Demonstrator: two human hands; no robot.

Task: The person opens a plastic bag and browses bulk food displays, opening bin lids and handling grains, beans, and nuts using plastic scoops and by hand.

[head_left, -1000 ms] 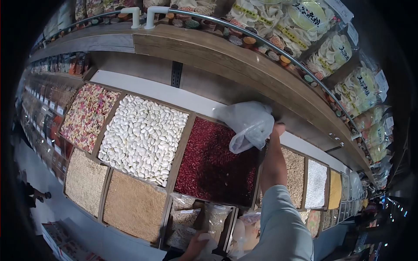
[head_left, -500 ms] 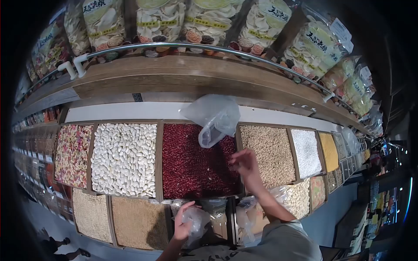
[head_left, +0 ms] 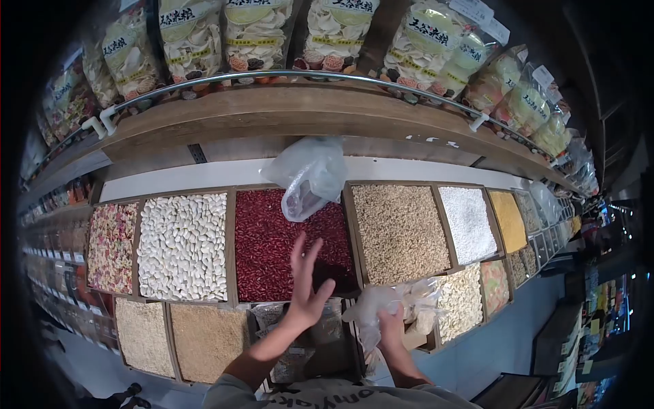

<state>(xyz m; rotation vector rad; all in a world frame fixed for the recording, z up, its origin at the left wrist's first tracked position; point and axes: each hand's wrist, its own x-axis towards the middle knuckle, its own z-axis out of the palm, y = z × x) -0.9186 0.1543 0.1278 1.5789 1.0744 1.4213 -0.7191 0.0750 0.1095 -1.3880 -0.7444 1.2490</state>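
Over the lower part of the bin of dark red beans, my left hand is raised with its fingers spread and nothing in it. My right hand holds a crumpled clear plastic bag at the front edge of the bins, beside some bagged goods. Its fingertips are partly hidden by the plastic. A second clear bag hangs at the back of the red bean bin, below the wooden shelf, and neither hand touches it.
White beans fill the bin to the left, and tan grains the one to the right. White granules lie farther right. A wooden shelf with a metal rail and packaged goods runs above.
My right hand has come down from the hanging bag to the front edge and now holds the loose bag. My left hand has let that bag go and risen over the red beans, fingers spread.
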